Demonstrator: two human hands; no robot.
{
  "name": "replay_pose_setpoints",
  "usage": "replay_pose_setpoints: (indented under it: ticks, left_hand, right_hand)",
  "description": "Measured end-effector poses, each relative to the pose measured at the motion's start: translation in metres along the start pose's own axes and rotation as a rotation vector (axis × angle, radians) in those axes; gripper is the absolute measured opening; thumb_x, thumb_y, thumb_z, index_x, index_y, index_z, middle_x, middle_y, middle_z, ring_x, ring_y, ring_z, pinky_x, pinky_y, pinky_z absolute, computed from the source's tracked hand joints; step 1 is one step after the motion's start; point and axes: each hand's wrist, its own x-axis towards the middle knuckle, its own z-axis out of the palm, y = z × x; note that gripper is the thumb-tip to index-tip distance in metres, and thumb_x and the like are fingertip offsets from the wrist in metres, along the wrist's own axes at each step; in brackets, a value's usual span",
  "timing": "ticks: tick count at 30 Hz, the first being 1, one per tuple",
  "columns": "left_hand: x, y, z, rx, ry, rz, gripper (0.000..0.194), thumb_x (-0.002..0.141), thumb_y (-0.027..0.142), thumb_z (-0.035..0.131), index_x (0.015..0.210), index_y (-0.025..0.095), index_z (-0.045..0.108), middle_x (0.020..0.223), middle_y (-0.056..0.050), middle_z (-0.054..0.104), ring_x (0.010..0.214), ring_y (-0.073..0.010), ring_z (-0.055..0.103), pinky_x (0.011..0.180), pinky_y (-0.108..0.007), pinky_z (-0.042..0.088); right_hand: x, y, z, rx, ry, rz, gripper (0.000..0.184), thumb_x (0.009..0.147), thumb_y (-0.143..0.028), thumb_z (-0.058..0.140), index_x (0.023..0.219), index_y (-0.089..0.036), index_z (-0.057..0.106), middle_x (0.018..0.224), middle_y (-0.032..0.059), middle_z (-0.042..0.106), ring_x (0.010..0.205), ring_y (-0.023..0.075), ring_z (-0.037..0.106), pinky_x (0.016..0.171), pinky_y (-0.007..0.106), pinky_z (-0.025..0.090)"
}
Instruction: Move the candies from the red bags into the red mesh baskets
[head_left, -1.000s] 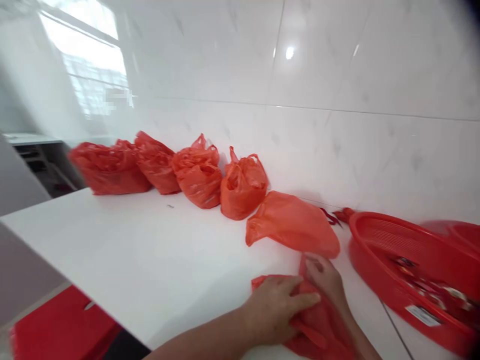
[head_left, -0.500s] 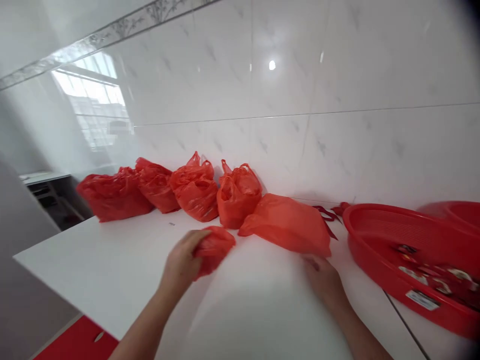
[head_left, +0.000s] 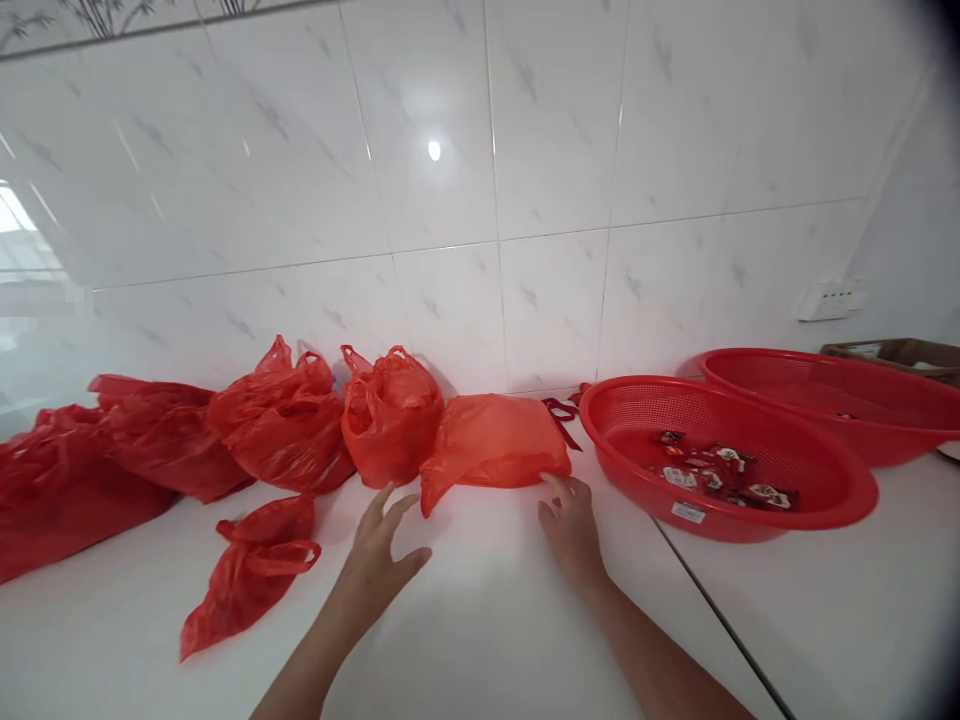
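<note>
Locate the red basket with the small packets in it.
Head view, right of centre: the packet basket sits on the white table, just right of the right hand, with the other red basket behind it to the right.

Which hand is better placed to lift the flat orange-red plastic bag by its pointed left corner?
Left, I'd judge. The left hand is open close to that corner of the bag, while the right hand is at the opposite end.
</note>
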Motion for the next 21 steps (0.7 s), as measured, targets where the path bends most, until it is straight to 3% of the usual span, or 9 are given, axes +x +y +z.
replay_pose_setpoints:
  ticks: [4, 8, 12, 16, 18, 21]
  left_hand:
    - [0.024, -0.009, 0.047, -0.008, -0.032, -0.05, 0.058, 0.066, 0.038, 0.07, 0.121, 0.025, 0.056, 0.146, -0.014, 0.034, 0.133, -0.0377, 0.033, 0.102, -0.053, 0.037]
    - [0.033, -0.002, 0.074, -0.038, 0.065, -0.016, 0.065, 0.071, 0.037, 0.064, 0.13, 0.022, 0.043, 0.136, -0.013, 0.047, 0.127, -0.0312, 0.044, 0.104, -0.049, 0.036]
    - [0.044, 0.016, 0.086, -0.013, 0.128, -0.04, 0.074, 0.067, 0.041, 0.067, 0.13, 0.015, 0.04, 0.134, -0.017, 0.046, 0.126, -0.0319, 0.043, 0.102, -0.047, 0.038]
    - [0.058, 0.02, 0.095, 0.062, 0.159, -0.065, 0.049, 0.074, 0.043, 0.061, 0.114, 0.016, 0.056, 0.129, -0.016, 0.048, 0.121, -0.033, 0.046, 0.097, -0.048, 0.041]
    - [0.061, 0.017, 0.097, 0.058, 0.157, -0.051, 0.031, 0.079, 0.04, 0.054, 0.098, 0.017, 0.064, 0.12, -0.014, 0.055, 0.114, -0.031, 0.051, 0.094, -0.046, 0.042]
    - [0.061, 0.014, 0.096, -0.044, 0.16, -0.025, 0.026, 0.082, 0.035, 0.048, 0.078, 0.018, 0.067, 0.105, -0.011, 0.061, 0.101, -0.0266, 0.057, 0.091, -0.04, 0.044]
  right_hand:
    - [0.005, 0.007, 0.001, 0.052, 0.025, -0.044, 0.056, 0.076, -0.023, 0.05, 0.132, -0.025, 0.048, 0.142, 0.0083, 0.03, 0.119, 0.0263, 0.048, 0.096, 0.04, 0.045]
    - [0.009, 0.009, 0.004, 0.129, -0.017, -0.054, 0.071, 0.076, -0.023, 0.049, 0.144, -0.022, 0.027, 0.146, 0.0092, 0.029, 0.127, 0.025, 0.042, 0.099, 0.038, 0.042]
    - [0.008, 0.005, 0.007, 0.103, -0.047, -0.068, 0.069, 0.076, -0.022, 0.049, 0.142, -0.024, 0.03, 0.145, 0.0085, 0.03, 0.126, 0.0241, 0.042, 0.099, 0.038, 0.042]
    - [0.009, 0.005, 0.004, 0.084, 0.024, -0.026, 0.066, 0.076, -0.023, 0.049, 0.14, -0.028, 0.034, 0.138, 0.0098, 0.036, 0.12, 0.0251, 0.048, 0.095, 0.04, 0.044]
    - [0.012, 0.007, 0.001, 0.058, 0.087, 0.005, 0.065, 0.076, -0.022, 0.049, 0.14, -0.029, 0.036, 0.141, 0.0111, 0.033, 0.127, 0.0282, 0.042, 0.098, 0.044, 0.041]
    - [0.022, 0.013, -0.004, 0.016, 0.123, 0.01, 0.065, 0.076, -0.021, 0.051, 0.139, -0.027, 0.039, 0.149, 0.0107, 0.021, 0.138, 0.0303, 0.022, 0.107, 0.047, 0.03]
